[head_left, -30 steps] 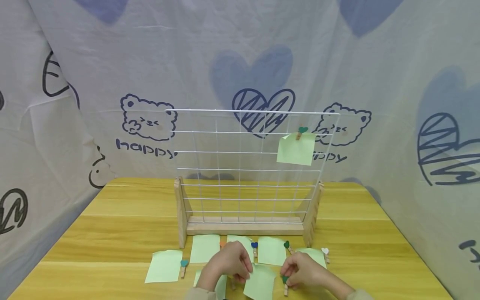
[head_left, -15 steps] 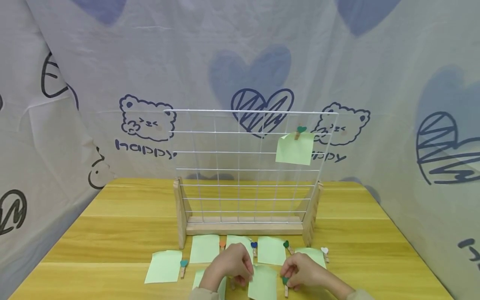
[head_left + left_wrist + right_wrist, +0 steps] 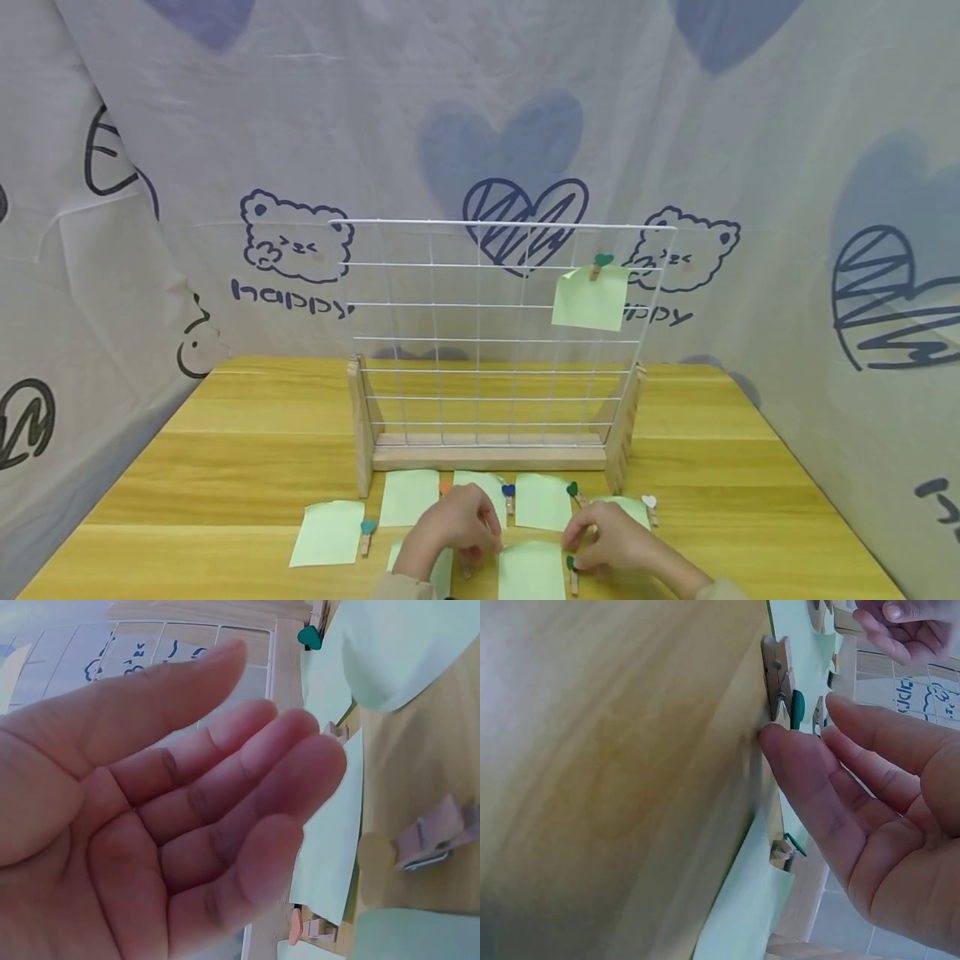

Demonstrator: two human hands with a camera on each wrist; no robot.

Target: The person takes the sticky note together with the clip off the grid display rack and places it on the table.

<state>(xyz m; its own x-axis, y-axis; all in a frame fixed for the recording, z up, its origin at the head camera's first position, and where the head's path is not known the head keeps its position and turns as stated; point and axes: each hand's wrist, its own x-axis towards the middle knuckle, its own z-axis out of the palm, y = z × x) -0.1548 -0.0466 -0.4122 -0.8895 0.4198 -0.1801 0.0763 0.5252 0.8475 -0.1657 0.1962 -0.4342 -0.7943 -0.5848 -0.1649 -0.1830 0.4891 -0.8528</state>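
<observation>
My left hand [image 3: 465,525] is just left of a pale green sticky note [image 3: 531,571] at the table's front. In the left wrist view its fingers are loosely bent, the thumb is apart, and nothing is held. On the note's other side, my right hand [image 3: 607,542] hovers by a small wooden clothespin with a dark green heart [image 3: 573,575]. One fingertip [image 3: 774,739] meets or nearly touches the end of that clothespin [image 3: 780,671]; the other digits stay apart from it. Beneath the left hand a clothespin with a yellowish heart [image 3: 431,832] lies on the wood.
Behind the notes stands a white wire grid [image 3: 480,340] in a wooden base [image 3: 487,458]. One note [image 3: 591,300] hangs there from a teal-heart clothespin [image 3: 602,265]. Several more notes, including one at far left [image 3: 327,533], lie on the table with heart clothespins beside them.
The front sticky note has shifted right and straightened, and my left hand has come off it. The green-heart clothespin has barely moved, with my right hand staying beside it.
</observation>
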